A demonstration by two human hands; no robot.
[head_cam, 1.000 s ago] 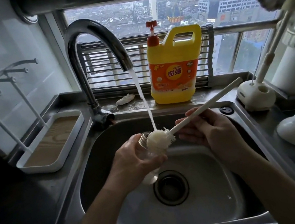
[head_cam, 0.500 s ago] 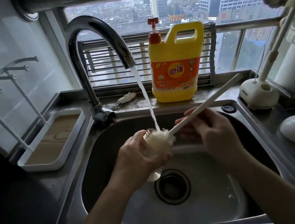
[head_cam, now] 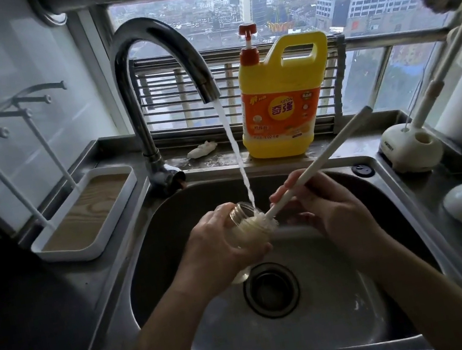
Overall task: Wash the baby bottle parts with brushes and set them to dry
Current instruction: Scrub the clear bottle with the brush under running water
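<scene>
The bottle (head_cam: 241,214) is over the sink (head_cam: 116,303), just above and left of the drain (head_cam: 271,289), with its mouth tilted up and to the right. My left hand (head_cam: 223,244) grasps the clear body, fingers (head_cam: 252,252) wrapped round it. The brush (head_cam: 314,166) enters the mouth from the right, and its bristle head is partly inside the neck. My right hand (head_cam: 334,215), above and right of the drain, grips the white shaft low down, fingers (head_cam: 284,189) clenched on it. The water stream (head_cam: 234,149) lands at the mouth, where the bristles meet the rim.

Procedure for this step, as I judge it:

1. Hold the mouth under the stream so water runs in with the bristles.
2. Drive the head down to the base, then roll the shaft between the fingers while drawing it back.
3. Work the neck threads last; residue collects there.
4. A wet bottle will be slippery. Grip it firmly and keep it low over the drain, so a slip means only a short fall.

The tap (head_cam: 148,66) stands behind and left of the drain. The detergent jug (head_cam: 284,97) stands behind the drain on the ledge. The drying rack (head_cam: 85,213) sits on the bench well left of the drain, and the rinsed bottle should go on its pegs mouth down.
</scene>
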